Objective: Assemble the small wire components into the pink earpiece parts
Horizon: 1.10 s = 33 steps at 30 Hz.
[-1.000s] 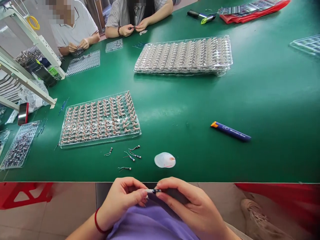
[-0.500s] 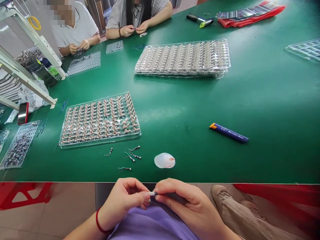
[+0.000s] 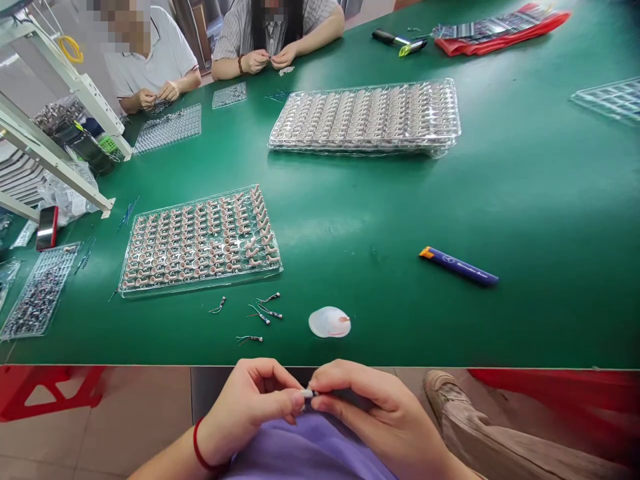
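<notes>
Just off the table's near edge, my left hand (image 3: 253, 403) pinches a small pale tube-like part (image 3: 307, 394) between thumb and forefinger. The fingertips of my right hand (image 3: 373, 408) are closed on its dark end, so both hands meet on the one piece. Most of it is hidden by the fingers, and its exact kind cannot be made out. On the table ahead lie several tiny parts with thin wires (image 3: 257, 339). Beside them is a whitish, translucent round piece (image 3: 327, 323) with a reddish mark.
A clear tray (image 3: 200, 283) of beige earbud-like shells lies ahead to the left. Behind it is a stack of filled trays (image 3: 365, 120). A blue-and-orange packet (image 3: 457, 265) lies to the right. A metal frame (image 3: 80, 87) stands at left, and two people work across the green table.
The fingers have closed in around the small part, leaving less of its dark end showing. Both hands stay in nearly the same place; the table items are unmoved.
</notes>
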Each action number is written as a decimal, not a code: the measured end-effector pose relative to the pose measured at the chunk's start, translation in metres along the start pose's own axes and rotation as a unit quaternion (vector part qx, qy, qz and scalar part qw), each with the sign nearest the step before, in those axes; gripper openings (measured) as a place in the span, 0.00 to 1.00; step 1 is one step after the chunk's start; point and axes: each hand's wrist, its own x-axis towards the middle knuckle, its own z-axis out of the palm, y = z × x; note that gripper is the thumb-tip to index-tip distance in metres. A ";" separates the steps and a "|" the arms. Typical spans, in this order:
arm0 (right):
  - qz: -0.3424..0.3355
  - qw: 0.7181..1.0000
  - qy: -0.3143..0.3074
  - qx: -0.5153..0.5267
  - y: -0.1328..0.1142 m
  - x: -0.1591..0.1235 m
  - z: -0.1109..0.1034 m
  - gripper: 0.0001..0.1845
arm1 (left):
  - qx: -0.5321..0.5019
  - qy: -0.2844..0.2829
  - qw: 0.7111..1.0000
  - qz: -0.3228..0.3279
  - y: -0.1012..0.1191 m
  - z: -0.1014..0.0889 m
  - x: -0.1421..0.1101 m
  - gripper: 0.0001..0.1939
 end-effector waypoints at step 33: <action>-0.034 0.997 0.029 0.063 0.008 -0.006 0.003 0.05 | 0.106 0.049 0.991 0.066 0.002 0.009 -0.004 0.10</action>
